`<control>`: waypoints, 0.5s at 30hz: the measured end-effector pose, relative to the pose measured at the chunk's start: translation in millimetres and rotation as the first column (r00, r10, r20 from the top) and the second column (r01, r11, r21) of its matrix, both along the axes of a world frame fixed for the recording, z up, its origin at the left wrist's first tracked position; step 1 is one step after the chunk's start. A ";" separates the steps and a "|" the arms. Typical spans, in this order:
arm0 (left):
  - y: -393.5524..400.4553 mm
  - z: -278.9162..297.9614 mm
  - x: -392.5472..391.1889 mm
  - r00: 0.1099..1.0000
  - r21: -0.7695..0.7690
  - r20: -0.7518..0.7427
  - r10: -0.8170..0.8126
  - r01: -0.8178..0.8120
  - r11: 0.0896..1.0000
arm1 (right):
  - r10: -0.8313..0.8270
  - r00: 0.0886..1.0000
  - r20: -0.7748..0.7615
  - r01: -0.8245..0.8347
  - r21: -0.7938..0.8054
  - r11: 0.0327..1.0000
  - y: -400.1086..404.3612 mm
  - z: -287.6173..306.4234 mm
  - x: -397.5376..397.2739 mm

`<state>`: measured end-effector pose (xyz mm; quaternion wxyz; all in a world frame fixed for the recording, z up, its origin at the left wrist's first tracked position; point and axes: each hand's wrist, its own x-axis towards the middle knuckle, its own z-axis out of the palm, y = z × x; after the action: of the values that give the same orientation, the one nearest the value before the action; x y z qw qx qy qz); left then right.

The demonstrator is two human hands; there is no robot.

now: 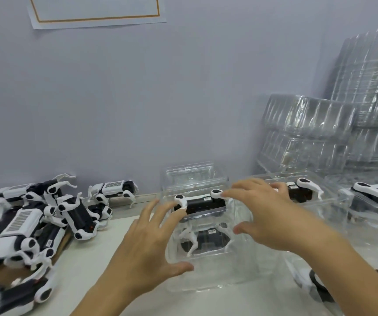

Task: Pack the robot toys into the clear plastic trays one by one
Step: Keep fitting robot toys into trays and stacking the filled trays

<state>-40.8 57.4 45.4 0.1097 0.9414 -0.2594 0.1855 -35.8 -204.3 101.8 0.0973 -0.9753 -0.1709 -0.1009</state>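
Head view: two hands work at one clear plastic tray (pixel 208 277) near the worktop's (pixel 97 277) middle. It holds two robot toys: the upper toy (pixel 203 202) and the lower toy (pixel 206 239), long axes running left to right. The left hand (pixel 148 242) is spread wide, fingertips on the upper toy's left end; the right hand (pixel 272 215), also spread, touches its right end. A pile of loose toys (pixel 31 222), too tangled to count, fills the left edge. Filled trays (pixel 315 195) lie right; empty tray stacks (pixel 333 124) fill the far right corner.
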 end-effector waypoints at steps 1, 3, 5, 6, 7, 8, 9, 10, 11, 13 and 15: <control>1.5 0.7 -0.4 1.000 0.013 0.030 -0.004 0.003 1.000 | 0.011 1.000 -0.003 -0.011 0.001 1.000 2.4 -1.1 1.1; 7.5 0.1 -1.5 0.993 0.031 0.118 0.001 -0.005 1.000 | 0.041 0.999 0.020 -0.041 0.017 0.999 6.6 -3.6 1.5; 14.8 -2.0 -2.7 0.988 0.023 0.153 0.011 -0.015 1.000 | 0.066 0.997 0.044 -0.066 0.008 0.998 11.0 -6.0 0.0; 18.1 -3.4 -2.4 0.989 0.003 0.144 0.009 -0.009 1.000 | 0.072 0.996 0.049 -0.073 0.005 0.997 12.9 -7.1 -1.0; 20.7 -5.2 -1.7 0.992 -0.029 0.127 0.001 0.003 1.000 | 0.074 0.996 0.052 -0.075 0.005 0.997 14.3 -7.8 -2.0; 22.3 -7.7 -1.0 0.996 -0.078 0.094 -0.011 0.018 0.997 | 0.073 0.996 0.052 -0.073 0.006 0.997 15.1 -8.2 -3.3; 23.0 -10.2 -0.3 0.999 -0.147 0.043 -0.020 0.026 0.989 | 0.068 0.996 0.050 -0.069 0.008 0.998 15.0 -8.2 -4.4; 22.9 -11.8 0.4 1.000 -0.233 -0.016 -0.024 0.019 0.972 | 0.063 0.997 0.045 -0.063 0.013 0.998 14.0 -8.0 -5.3; 22.2 -12.9 0.9 0.997 -0.331 -0.073 -0.031 0.005 0.944 | 0.053 0.998 0.034 -0.054 0.020 0.998 12.8 -7.5 -6.5; 20.8 -14.7 1.7 0.979 -0.551 -0.181 -0.091 -0.025 0.834 | 0.036 0.999 0.010 -0.036 0.037 0.999 10.7 -6.8 -9.3; 19.6 -18.4 2.4 0.943 -0.730 -0.284 -0.174 -0.095 0.677 | 0.037 0.999 0.001 -0.037 0.029 0.999 9.6 -8.0 -11.7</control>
<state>-38.4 77.1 27.0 0.5242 0.8288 -0.1614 0.1108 -47.5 -194.7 93.8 0.1131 -0.9705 -0.1872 -0.1016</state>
